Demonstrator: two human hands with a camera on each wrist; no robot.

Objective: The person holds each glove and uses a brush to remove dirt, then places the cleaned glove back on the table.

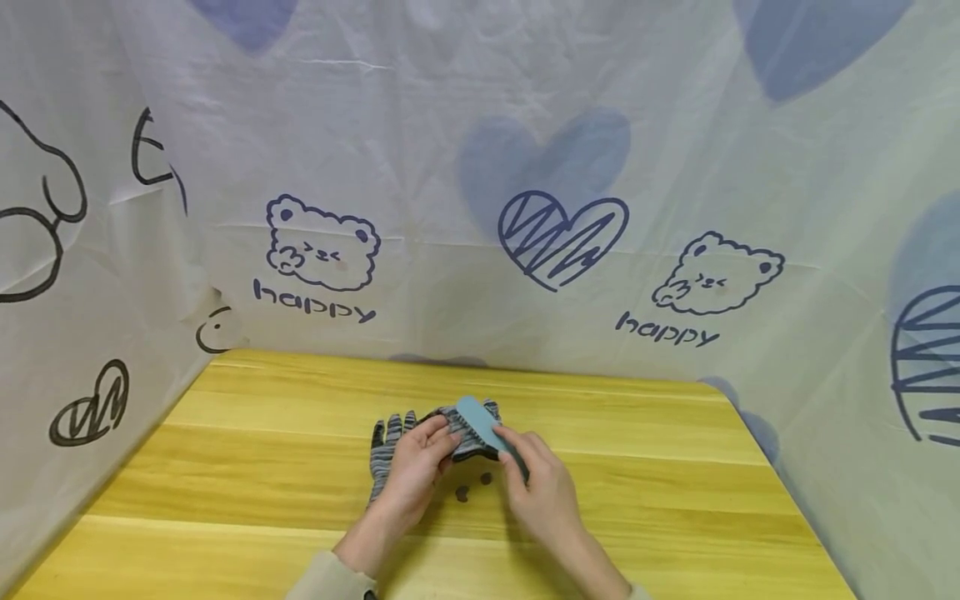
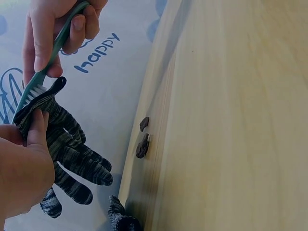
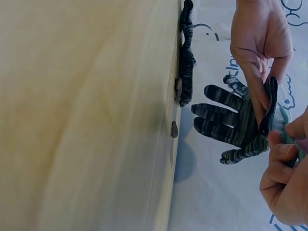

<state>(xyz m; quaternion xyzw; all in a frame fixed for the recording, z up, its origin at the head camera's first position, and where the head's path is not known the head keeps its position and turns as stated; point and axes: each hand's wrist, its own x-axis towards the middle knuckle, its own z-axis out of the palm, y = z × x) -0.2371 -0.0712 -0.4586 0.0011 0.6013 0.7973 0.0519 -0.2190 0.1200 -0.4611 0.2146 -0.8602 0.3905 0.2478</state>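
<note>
My left hand (image 1: 411,471) pinches a grey-and-black striped knit glove (image 2: 72,151) at its dark cuff. In both wrist views the glove hangs above the table with its fingers spread downward. My right hand (image 1: 547,493) grips the handle of a blue-green brush (image 1: 476,417). White bristles (image 2: 36,91) on the brush press against the glove near the cuff. A second striped glove (image 1: 380,457) lies flat on the table, partly hidden behind my left hand. Between my wrists, two small dark lumps (image 1: 462,493) sit on the wood.
The wooden table (image 1: 675,483) stretches to both sides of my hands. Whitish sheets (image 1: 450,317) printed with hearts, bear faces and the word "happy" hang behind it and along its left and right edges.
</note>
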